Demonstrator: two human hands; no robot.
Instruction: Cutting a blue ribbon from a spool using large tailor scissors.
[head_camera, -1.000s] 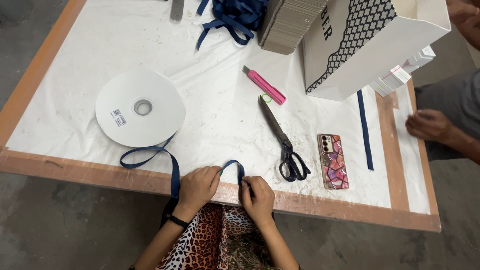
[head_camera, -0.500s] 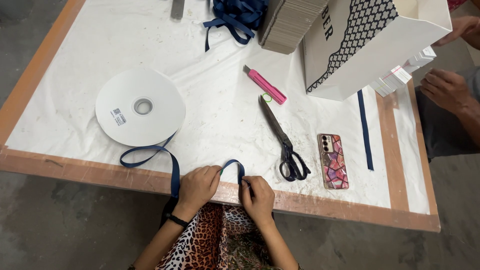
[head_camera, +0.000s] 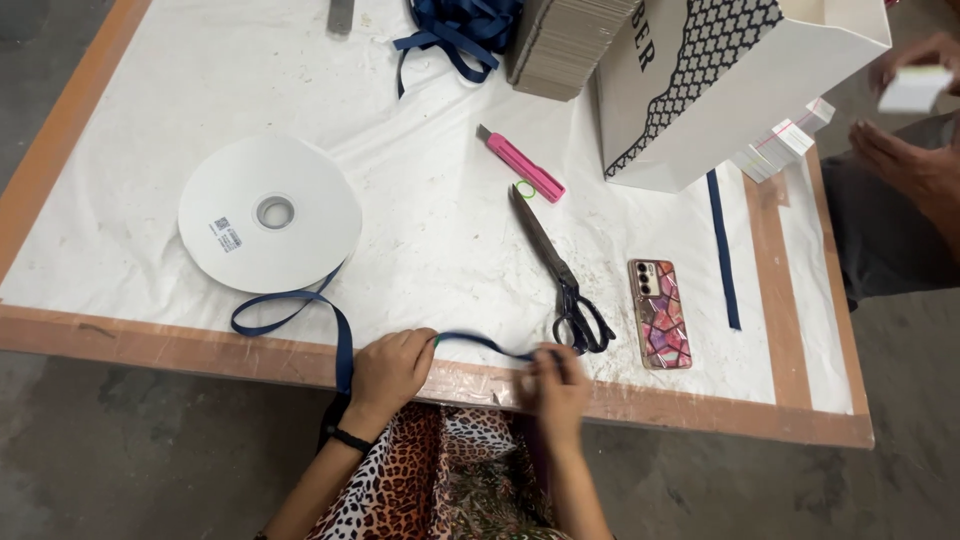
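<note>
My left hand (head_camera: 392, 368) pinches a navy blue ribbon (head_camera: 480, 343) at the table's near edge. My right hand (head_camera: 556, 385), blurred, grips the same ribbon further right, so a short length is stretched between the two hands. Left of my left hand the ribbon loops (head_camera: 290, 308) back to a big white spool (head_camera: 270, 213) lying flat on the white sheet. Black-handled scissors (head_camera: 560, 272) lie just beyond my right hand, their handles close to my fingers.
A pink utility knife (head_camera: 522, 165), a phone in a patterned case (head_camera: 659, 313) and a cut ribbon strip (head_camera: 722, 250) lie on the sheet. A white patterned box (head_camera: 730, 85), stacked cards (head_camera: 565, 40) and a ribbon pile (head_camera: 460, 25) stand at the back. Another person's hands (head_camera: 905, 165) are at the right.
My right hand has slid to the right along the table edge, pulling the ribbon's small arch out into a straighter stretch. The other person's hands have moved up at the right.
</note>
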